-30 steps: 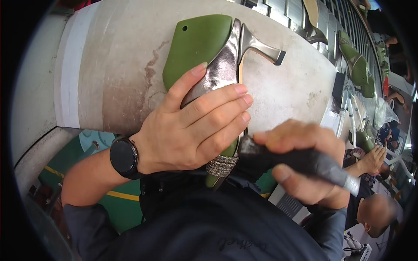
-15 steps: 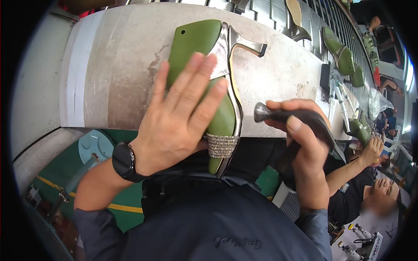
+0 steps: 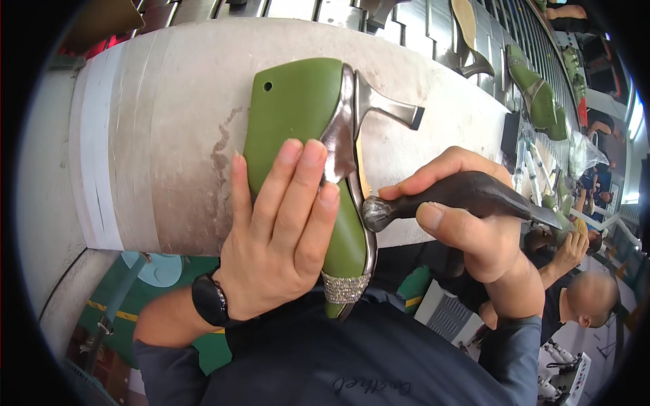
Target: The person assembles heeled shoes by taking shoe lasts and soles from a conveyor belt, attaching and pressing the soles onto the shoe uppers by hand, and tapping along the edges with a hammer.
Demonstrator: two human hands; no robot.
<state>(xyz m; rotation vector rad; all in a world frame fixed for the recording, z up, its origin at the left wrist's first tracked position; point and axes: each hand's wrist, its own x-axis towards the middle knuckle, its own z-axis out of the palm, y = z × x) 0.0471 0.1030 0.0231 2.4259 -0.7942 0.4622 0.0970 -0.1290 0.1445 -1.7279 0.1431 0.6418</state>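
Nearest, a dark smooth shirt [image 3: 298,369] is filling the bottom of the frame, and a round black wristwatch [image 3: 210,300] is circling the left wrist. The left hand [image 3: 276,233] is lying palm-down at the centre, its fingers straight and slightly apart, resting flat over a green shoe last [image 3: 298,95] of smooth, matte material with a small round hole at its upper left; the thumb is hiding from view. The last is filling a high-heeled shoe [image 3: 347,122], which is lying on its side in the middle of the frame, toe toward the bottom and sole facing right. Its glossy pewter upper is wrinkling softly, its slim curved heel [image 3: 393,107] is flaring toward a dark tip, and a glittering, coarse-textured band [image 3: 345,287] is wrapping the toe end. Right of centre, the right hand [image 3: 474,220] is clamping thumb and fingers around a dark, curved hammer-like tool [image 3: 453,193]; its rounded, worn metal end is sitting at the sole edge, though whether it is touching is unclear. Beneath, a pale, stained bench surface [image 3: 186,88] is curving across the frame. Farther off, more green lasts [image 3: 535,91] are lying at upper right, near a crumpled clear plastic bag [image 3: 588,159], while a co-worker's hand [image 3: 572,250] is showing at the right.
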